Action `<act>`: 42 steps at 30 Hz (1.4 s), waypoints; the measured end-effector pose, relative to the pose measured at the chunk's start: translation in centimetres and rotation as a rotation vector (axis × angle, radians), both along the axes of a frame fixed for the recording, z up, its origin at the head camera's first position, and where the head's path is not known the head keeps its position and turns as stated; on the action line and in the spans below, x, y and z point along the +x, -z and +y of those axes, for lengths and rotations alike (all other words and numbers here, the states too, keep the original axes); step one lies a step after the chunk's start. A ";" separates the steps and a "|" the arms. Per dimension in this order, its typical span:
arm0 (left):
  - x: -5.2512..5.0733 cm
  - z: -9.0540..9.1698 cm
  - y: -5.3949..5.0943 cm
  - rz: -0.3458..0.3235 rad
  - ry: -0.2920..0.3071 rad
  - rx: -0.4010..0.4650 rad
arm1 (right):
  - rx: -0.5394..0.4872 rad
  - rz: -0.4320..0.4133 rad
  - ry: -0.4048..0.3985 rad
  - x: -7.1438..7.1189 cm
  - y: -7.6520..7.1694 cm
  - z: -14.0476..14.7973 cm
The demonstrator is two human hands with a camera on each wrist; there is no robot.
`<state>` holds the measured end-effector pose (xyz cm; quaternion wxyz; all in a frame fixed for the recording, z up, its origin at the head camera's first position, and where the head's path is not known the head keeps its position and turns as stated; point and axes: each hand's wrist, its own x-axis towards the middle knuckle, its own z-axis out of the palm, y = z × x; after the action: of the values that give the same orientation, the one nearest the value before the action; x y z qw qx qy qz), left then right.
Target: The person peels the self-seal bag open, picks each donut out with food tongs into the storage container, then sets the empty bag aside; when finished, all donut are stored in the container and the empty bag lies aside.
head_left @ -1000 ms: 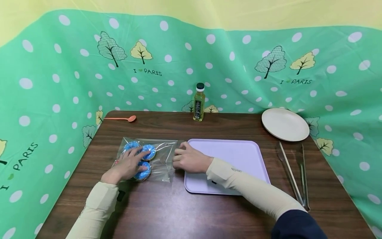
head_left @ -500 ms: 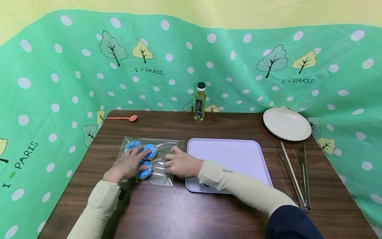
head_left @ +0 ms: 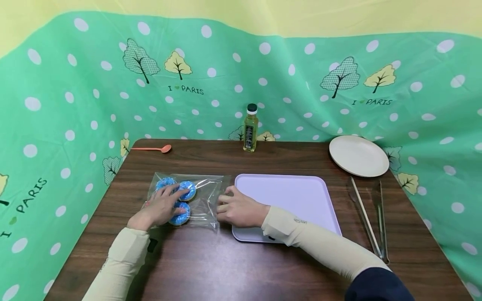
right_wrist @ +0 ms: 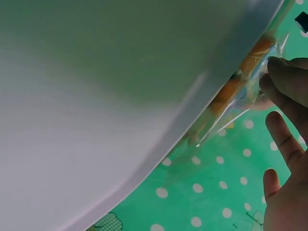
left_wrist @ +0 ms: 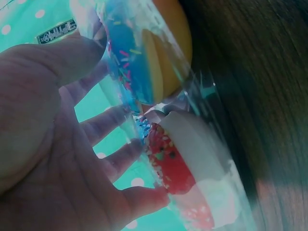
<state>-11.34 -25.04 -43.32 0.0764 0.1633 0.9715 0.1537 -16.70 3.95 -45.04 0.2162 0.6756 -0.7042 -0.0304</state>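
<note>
A clear plastic bag (head_left: 205, 205) lies on the table, holding several doughnuts. Blue-iced doughnuts (head_left: 181, 214) show in the head view; a red-iced doughnut (left_wrist: 168, 159) with sprinkles appears in the left wrist view. My left hand (head_left: 160, 209) rests on the bag over the doughnuts, fingers spread and nearly straight, its thumb on a blue one (left_wrist: 127, 53). At the bag's right end my right hand (head_left: 241, 208) pinches the film between thumb and forefinger, its other fingers apart in the right wrist view. The exact pinch point is partly hidden.
Under the right forearm lies a lilac tray (head_left: 286, 188). Metal tongs (head_left: 367, 221) are to its right, and a white plate (head_left: 359, 155) behind them. An oil bottle (head_left: 250, 129) and an orange spoon (head_left: 165, 149) stand and lie at the back.
My right hand moved left over the bag's film, then back right to its end. My left hand has stayed on the doughnuts.
</note>
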 end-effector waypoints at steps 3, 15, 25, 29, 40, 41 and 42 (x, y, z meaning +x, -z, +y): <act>0.0 0.1 0.1 -0.004 0.010 0.014 | 0.000 -0.015 0.002 -0.1 0.3 0.7; 0.0 0.2 0.5 0.024 0.008 -0.011 | -0.005 -0.034 0.038 0.0 0.8 2.0; -0.3 0.5 0.0 0.116 -0.016 -0.047 | -0.010 -0.104 0.231 1.6 -2.7 5.9; -0.7 0.4 0.2 0.188 0.035 -0.002 | -0.094 -0.209 0.391 2.2 -4.0 10.4; -1.4 0.0 0.8 0.289 0.064 0.128 | -0.218 -0.521 1.193 5.1 -4.7 26.4; -1.3 0.0 0.8 0.281 0.054 0.137 | -0.209 -0.593 1.291 5.5 -4.6 27.6; -1.3 0.0 0.8 0.274 0.044 0.147 | -0.194 -0.673 1.383 5.9 -4.5 28.8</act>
<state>-12.66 -25.08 -44.13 -0.0657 0.2091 0.9552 0.1989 -10.79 32.74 -40.58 -0.0191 0.0331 -0.9932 0.1101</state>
